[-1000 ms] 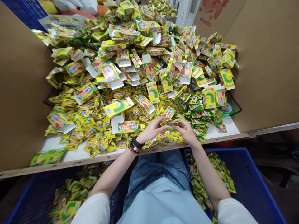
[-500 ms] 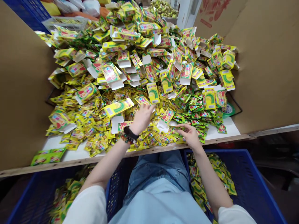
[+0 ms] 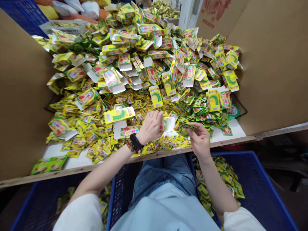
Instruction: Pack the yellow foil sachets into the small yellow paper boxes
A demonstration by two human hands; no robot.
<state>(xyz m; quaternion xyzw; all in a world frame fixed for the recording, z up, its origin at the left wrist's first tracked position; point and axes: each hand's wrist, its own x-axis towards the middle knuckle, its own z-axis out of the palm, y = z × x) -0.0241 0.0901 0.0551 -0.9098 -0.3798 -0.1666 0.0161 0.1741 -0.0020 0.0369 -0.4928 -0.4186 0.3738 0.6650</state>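
Note:
My left hand [image 3: 151, 126], with a dark band and beads at the wrist, is closed around a small candy box [image 3: 164, 124]. The box's open white flap [image 3: 171, 124] points right. Close to that flap, my right hand [image 3: 199, 138] pinches a few green and yellow candy sachets [image 3: 182, 127] between thumb and fingers. Their exact number is hard to make out. Loose yellow sachets [image 3: 168, 143] lie under both hands. A yellow box [image 3: 119, 115] rests left of my left hand, near another box [image 3: 130, 131] lying on the sachets.
A tall heap of open boxes [image 3: 149, 72] covers the back of the table. Green sachets [image 3: 202, 107] are piled at right. Cardboard walls [image 3: 271, 70] flank both sides. Blue crates [image 3: 258, 179] with packets stand below the wooden front edge [image 3: 226, 141].
My left hand has come down and now grips a box with its opening turned right. My right hand has lifted slightly, with sachets pinched in it, beside the box's opening.

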